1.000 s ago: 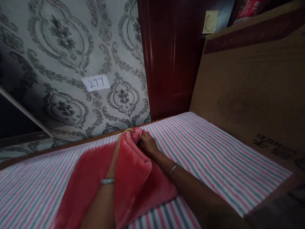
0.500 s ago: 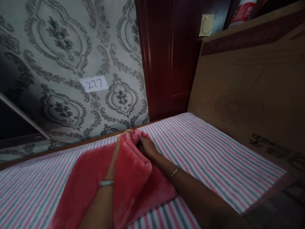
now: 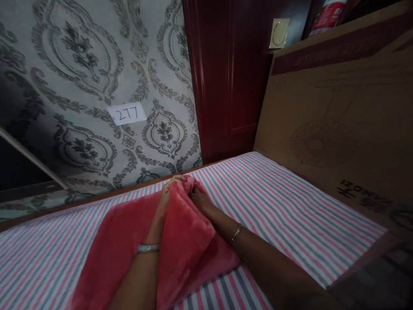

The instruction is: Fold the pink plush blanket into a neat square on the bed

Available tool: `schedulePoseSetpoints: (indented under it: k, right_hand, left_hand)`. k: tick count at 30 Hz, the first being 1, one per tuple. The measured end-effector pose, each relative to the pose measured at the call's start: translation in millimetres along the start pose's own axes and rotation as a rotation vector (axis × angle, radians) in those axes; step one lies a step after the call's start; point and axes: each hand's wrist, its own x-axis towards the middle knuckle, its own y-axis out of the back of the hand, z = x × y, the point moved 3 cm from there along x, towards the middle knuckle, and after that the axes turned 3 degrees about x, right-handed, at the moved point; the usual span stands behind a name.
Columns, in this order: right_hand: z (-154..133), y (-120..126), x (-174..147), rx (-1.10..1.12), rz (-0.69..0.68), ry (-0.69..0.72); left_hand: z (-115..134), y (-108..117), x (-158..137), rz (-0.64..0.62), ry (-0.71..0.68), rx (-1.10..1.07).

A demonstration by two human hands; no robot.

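We pinch the blanket's (image 3: 180,241) corner with both hands at the bed's (image 3: 290,215) far edge: left hand (image 3: 163,206) closed on the fold, right hand (image 3: 200,200) gripping beside it, keeping layers aligned.

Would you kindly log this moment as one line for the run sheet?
left hand: gripping pink blanket edge | right hand: pinching same edge | blanket: folded on striped sheet | beside: cardboard box

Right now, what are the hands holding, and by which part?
Both hold the pink blanket at its far corner: the left hand grips the raised fold's edge, and the right hand pinches the same corner beside it.
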Motion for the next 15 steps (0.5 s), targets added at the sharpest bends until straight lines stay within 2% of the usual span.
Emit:
schedulePoseSetpoints:
  k: [4, 10, 15]
  right_hand:
    - [4.6, 1.7, 3.7, 0.088, -0.046, -0.050]
    - [9.6, 8.8, 0.0, 0.269, 0.081, -0.018]
    - [10.9, 1.6, 0.3, 0.181, 0.099, 0.077]
  left_hand:
    - [6.0, -5.4, 3.7, -0.027, 0.003, -0.039]
    - [9.9, -8.5, 4.7, -0.009, -0.029, -0.007]
    - [10.0, -7.1, 6.9, -0.036, -0.029, -0.001]
